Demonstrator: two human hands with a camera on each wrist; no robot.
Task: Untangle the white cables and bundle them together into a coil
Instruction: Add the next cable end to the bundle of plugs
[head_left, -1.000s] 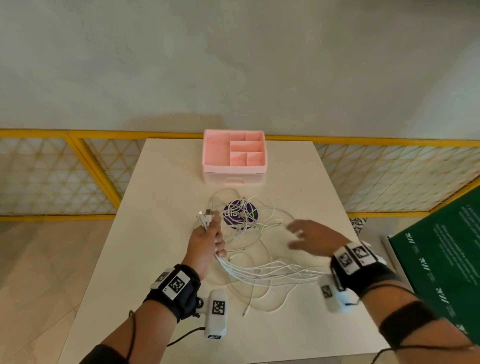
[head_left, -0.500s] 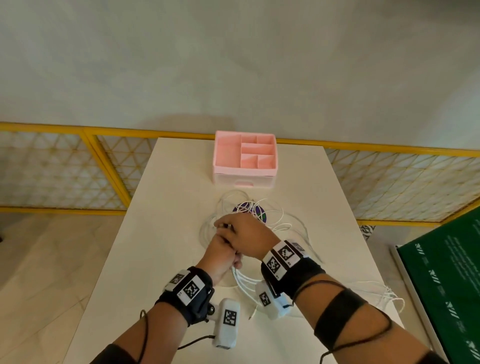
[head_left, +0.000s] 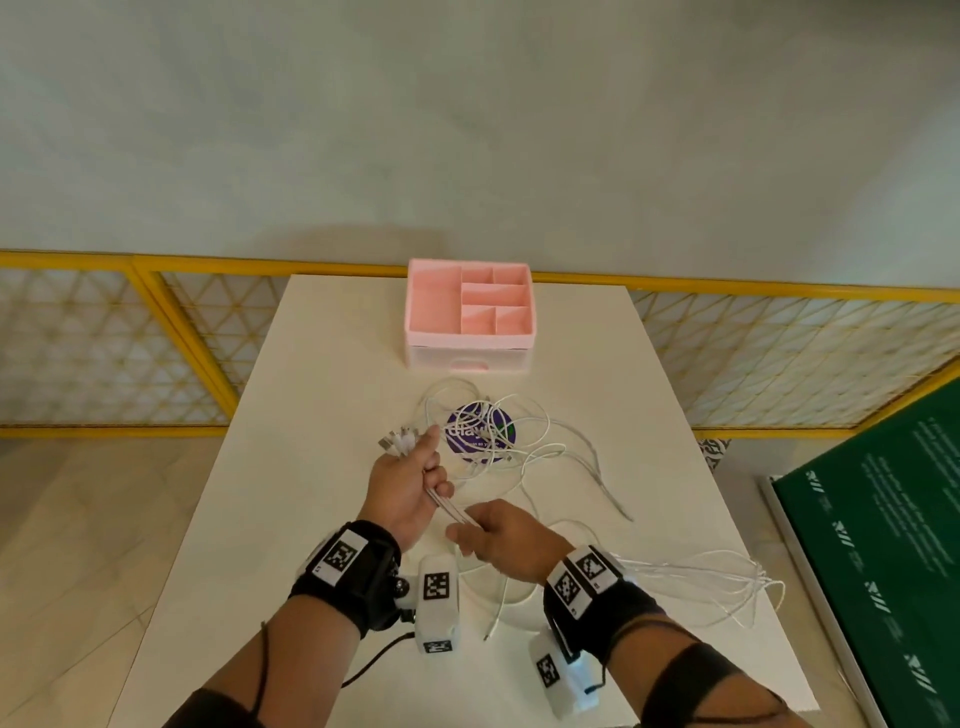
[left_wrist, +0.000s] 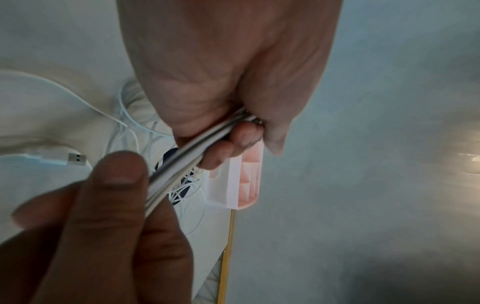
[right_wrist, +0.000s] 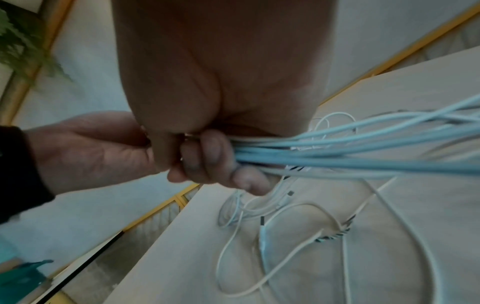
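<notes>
white table, yellow railing, perhaps tiled floor

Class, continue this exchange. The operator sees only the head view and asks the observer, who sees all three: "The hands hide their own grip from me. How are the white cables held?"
Observer: In the left wrist view, the left hand has its fingers curled round the white cables, which are gathered into one tight bundle.
Operator: And the right hand?
Observer: In the right wrist view, its fingers wrap the same strands, which fan out beyond the fist.
Operator: What can you tell me about the loose ends?
Observer: A USB plug with a bare metal end lies on the table, in neither hand.
</notes>
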